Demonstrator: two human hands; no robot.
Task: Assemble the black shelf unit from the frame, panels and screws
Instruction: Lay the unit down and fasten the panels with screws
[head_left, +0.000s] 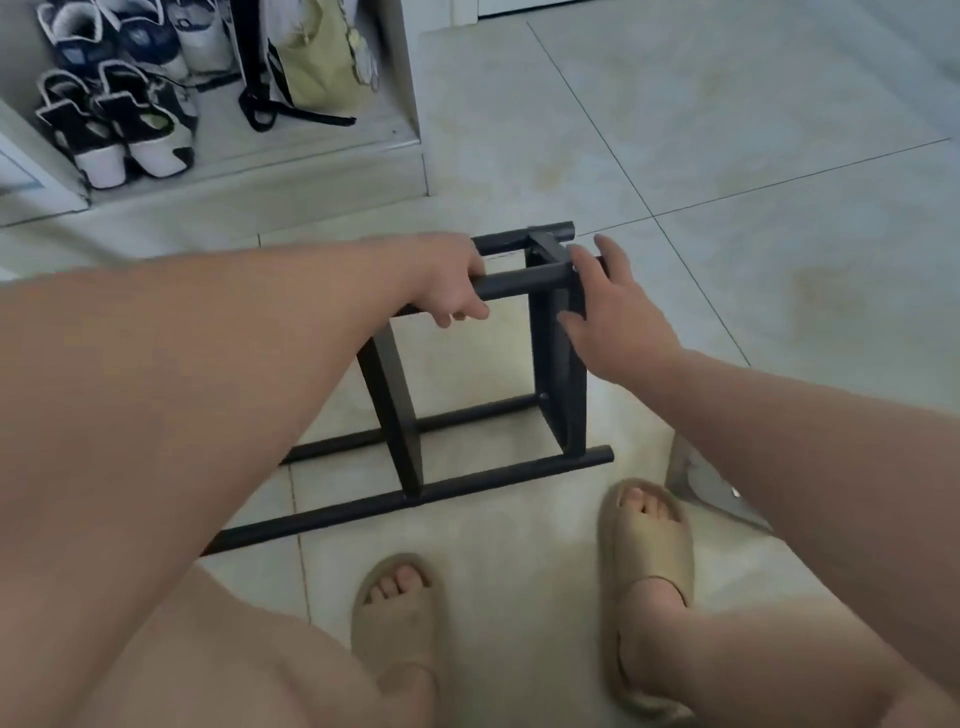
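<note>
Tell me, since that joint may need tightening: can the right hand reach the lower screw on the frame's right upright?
Probably yes: the right hand is open beside that upright, and nothing covers the lower screw.

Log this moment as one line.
left hand: grips upper bar | right hand: open at end upright | black frame: standing on tiled floor

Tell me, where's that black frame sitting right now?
Central in the head view, the black frame stands on the tiled floor beyond the person's beige sandals. The left hand grips its top rail; the right hand is at its right end.
</note>
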